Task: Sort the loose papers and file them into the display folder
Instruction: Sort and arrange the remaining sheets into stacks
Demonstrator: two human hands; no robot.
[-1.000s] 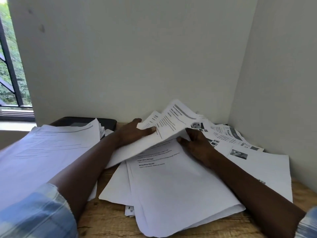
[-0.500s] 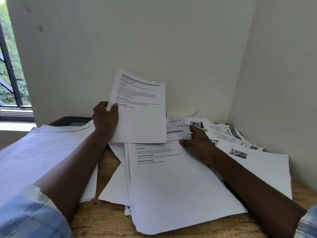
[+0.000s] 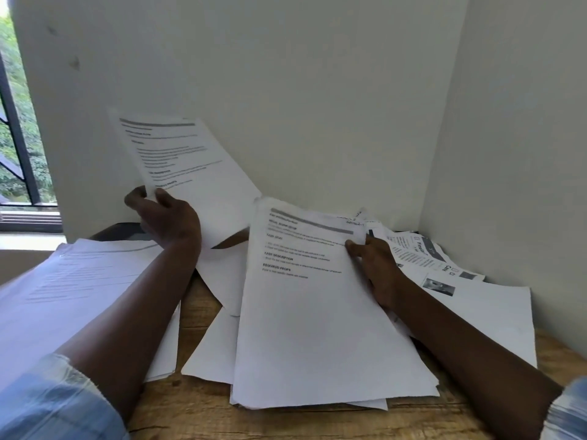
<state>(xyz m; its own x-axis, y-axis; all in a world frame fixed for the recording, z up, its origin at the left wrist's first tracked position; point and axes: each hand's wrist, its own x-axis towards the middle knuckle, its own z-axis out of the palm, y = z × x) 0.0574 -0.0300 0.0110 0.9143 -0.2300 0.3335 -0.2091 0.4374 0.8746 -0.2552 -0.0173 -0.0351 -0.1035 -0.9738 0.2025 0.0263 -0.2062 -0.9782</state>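
Left hand [image 3: 168,217] pinching one printed white sheet [image 3: 190,166] by its lower corner; right hand [image 3: 378,268] gripping the edge of the top page [image 3: 301,312].

Nearest, on the pale wooden desk [image 3: 286,423], the loose middle pile of white printed papers [image 3: 209,354] runs lengthwise away from the viewer. The right thumb lies on its top page, fingers tucked at the right edge. The tidier left stack of white pages [image 3: 73,290] lies below and left of the raised sheet, so the left hand is nearer and the drop looks short. Behind it a flat black object [image 3: 120,233], possibly the display folder, rests by the wall. Half a second earlier the sheet stood upright nearer centre; it has since swung left and tilted. The right hand, then flat, has raised the top page's far edge.
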